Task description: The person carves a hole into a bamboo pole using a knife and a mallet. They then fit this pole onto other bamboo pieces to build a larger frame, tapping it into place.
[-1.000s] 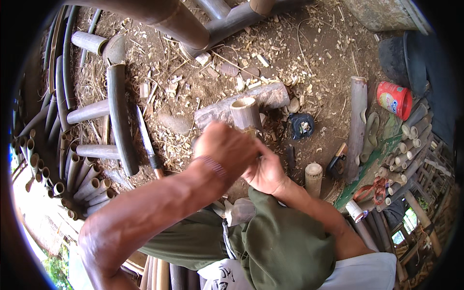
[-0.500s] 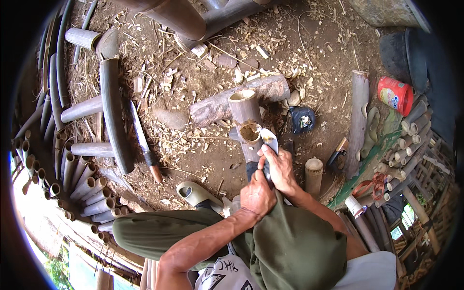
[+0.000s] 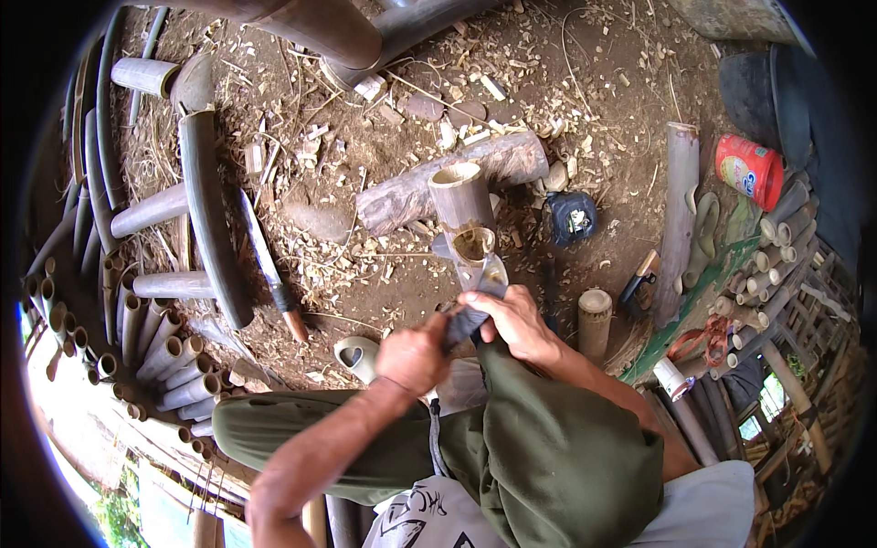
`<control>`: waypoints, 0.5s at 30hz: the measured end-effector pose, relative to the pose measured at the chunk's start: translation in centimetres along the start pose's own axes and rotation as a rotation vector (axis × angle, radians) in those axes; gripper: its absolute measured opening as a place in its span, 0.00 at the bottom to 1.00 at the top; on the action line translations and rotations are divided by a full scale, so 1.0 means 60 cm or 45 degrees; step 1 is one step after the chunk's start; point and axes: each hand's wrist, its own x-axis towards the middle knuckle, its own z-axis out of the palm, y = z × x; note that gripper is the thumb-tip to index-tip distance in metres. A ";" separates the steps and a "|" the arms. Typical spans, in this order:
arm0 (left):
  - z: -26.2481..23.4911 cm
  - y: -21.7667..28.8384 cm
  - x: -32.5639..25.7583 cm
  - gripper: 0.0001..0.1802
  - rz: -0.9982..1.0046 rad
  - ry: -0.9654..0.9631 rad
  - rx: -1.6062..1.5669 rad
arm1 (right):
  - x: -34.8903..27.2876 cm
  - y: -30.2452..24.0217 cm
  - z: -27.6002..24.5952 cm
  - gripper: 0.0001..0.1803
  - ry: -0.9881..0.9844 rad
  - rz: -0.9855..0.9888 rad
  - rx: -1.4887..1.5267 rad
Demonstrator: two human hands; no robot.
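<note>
A bamboo tube [image 3: 462, 205] leans over the log [image 3: 402, 199], its open end away from me and a scooped hole [image 3: 473, 244] cut in its upper side. The knife [image 3: 468, 321] slants across the tube, its pale blade tip beside the near edge of that hole. My right hand [image 3: 519, 324] is closed on the blade, thumb laid along it. My left hand [image 3: 413, 356], slightly blurred, is closed at the knife's lower left end and hides the handle. The near part of the tube is covered by the hands and my green-trousered knee.
A long blade with a wooden handle [image 3: 262, 251] lies left, near a bamboo frame [image 3: 208, 219]. Cut bamboo tubes [image 3: 187, 393] are stacked left. At right are a short upright tube [image 3: 595, 320], a saw-like tool [image 3: 639, 279], a black bundle [image 3: 573, 219] and a red tub [image 3: 747, 172].
My left hand has moved left and away from the right hand. The knife has swung to a flatter slant, its tip shifting slightly left and nearer me.
</note>
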 end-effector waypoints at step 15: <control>-0.014 -0.053 0.035 0.15 -0.156 0.357 -0.200 | 0.057 -0.005 0.077 0.09 -0.077 -0.142 0.080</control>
